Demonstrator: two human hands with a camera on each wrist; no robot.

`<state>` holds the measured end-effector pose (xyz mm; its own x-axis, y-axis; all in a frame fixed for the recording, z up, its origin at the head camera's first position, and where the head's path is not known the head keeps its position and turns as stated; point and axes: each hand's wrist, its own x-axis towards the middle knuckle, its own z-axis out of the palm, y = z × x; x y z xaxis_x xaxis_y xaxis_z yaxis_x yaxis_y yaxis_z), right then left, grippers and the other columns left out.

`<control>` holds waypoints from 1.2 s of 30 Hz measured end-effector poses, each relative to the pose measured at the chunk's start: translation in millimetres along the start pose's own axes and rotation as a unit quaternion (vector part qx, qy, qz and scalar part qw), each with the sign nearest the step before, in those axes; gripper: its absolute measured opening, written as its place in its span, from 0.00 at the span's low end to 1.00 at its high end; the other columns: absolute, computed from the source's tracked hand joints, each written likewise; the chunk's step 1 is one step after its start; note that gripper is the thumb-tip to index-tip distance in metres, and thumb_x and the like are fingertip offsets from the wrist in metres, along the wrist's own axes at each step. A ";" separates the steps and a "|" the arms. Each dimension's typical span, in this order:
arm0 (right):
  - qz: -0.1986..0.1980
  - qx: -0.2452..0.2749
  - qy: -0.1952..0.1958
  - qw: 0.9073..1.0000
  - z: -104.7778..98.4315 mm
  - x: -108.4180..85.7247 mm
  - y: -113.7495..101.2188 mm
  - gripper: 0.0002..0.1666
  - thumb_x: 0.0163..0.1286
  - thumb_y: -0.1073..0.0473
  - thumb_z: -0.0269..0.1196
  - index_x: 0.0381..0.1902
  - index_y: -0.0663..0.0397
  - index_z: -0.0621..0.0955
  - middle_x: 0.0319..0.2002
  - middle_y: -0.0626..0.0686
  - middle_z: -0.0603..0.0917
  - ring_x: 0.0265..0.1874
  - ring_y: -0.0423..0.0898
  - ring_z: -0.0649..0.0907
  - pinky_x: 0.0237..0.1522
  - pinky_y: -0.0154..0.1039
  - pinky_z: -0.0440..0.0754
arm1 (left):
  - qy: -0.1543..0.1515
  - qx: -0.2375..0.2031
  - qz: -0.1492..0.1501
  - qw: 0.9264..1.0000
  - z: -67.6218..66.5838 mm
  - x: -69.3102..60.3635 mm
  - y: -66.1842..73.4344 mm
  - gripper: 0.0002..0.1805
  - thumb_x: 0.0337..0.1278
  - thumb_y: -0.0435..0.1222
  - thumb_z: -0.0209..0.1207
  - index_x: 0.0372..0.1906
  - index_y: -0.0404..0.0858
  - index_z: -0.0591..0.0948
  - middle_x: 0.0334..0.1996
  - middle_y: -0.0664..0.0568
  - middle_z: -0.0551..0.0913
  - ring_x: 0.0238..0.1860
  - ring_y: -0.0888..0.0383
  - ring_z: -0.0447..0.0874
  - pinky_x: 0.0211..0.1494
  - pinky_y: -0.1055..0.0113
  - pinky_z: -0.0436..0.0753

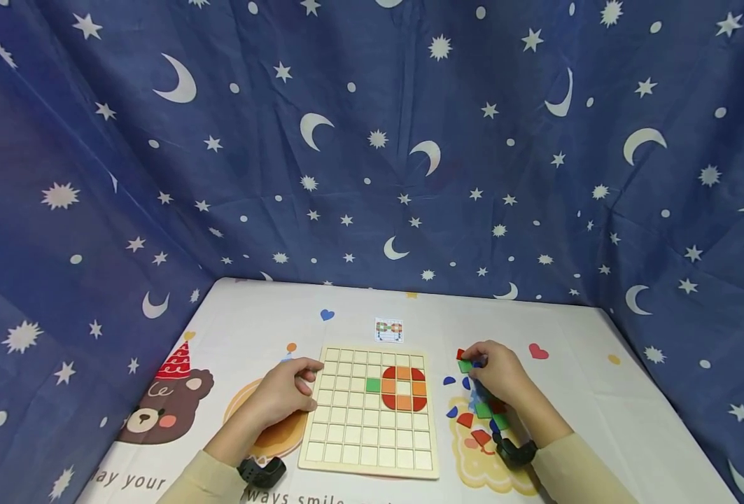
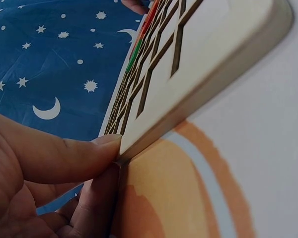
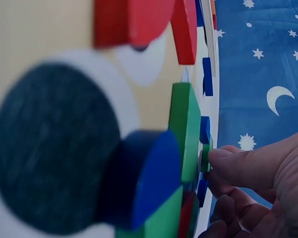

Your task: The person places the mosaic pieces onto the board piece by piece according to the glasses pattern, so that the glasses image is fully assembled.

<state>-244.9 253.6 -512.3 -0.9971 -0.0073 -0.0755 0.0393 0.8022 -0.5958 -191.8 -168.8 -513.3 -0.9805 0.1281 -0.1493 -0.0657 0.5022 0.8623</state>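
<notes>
A pale wooden grid board point(image 1: 353, 437) lies on the table. Red rounded corner pieces and orange squares point(image 1: 403, 402) form a ring in its upper right, with one green square point(image 1: 373, 385) beside it. My left hand point(image 1: 285, 392) grips the board's left edge; in the left wrist view the thumb point(image 2: 64, 158) is against the rim. To the right of the board, my right hand point(image 1: 500, 371) pinches a green square piece point(image 1: 465, 366) among the loose pieces. The right wrist view shows the thumb point(image 3: 248, 166) on that green piece point(image 3: 205, 157); some fingertips are hidden.
Loose blue half-rounds point(image 1: 449, 380), red pieces point(image 1: 465, 419) and green squares point(image 1: 483, 410) lie around and below the right hand. A small pattern card point(image 1: 389, 330) lies behind the board. A star-and-moon curtain point(image 1: 346, 175) borders the printed tablecloth point(image 1: 573, 392).
</notes>
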 end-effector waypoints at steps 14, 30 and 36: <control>-0.003 -0.037 -0.022 0.999 5.1 -0.5 -7.9 0.14 0.64 0.69 0.75 0.46 0.51 0.90 0.47 0.55 0.86 0.45 0.52 0.82 0.59 0.59 0.88 | -0.003 0.003 0.005 1.000 -0.7 -0.9 0.0 0.37 0.42 0.20 0.78 0.64 0.37 0.85 0.45 0.48 0.82 0.37 0.56 0.79 0.39 0.64 0.82; -0.040 -0.022 -0.024 0.999 10.6 -10.9 -30.0 0.15 0.63 0.68 0.77 0.46 0.49 0.90 0.42 0.51 0.84 0.39 0.47 0.79 0.48 0.44 0.88 | -0.011 0.004 0.002 1.000 -1.4 0.8 -2.3 0.37 0.43 0.20 0.77 0.65 0.37 0.84 0.47 0.47 0.82 0.37 0.57 0.79 0.40 0.65 0.83; -0.050 -0.013 -0.025 0.998 19.0 -15.8 -47.7 0.16 0.62 0.68 0.77 0.45 0.46 0.91 0.42 0.49 0.83 0.38 0.47 0.78 0.40 0.38 0.83 | -0.006 0.001 0.004 1.000 -1.1 0.4 -1.4 0.37 0.42 0.20 0.77 0.64 0.36 0.84 0.46 0.47 0.82 0.37 0.56 0.79 0.39 0.65 0.83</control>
<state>-229.8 204.2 -497.8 -0.9915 -0.1177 -0.0562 -0.0632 0.8106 -0.5821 -192.4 -170.4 -514.1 -0.9786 0.1428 -0.1483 -0.0575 0.5022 0.8628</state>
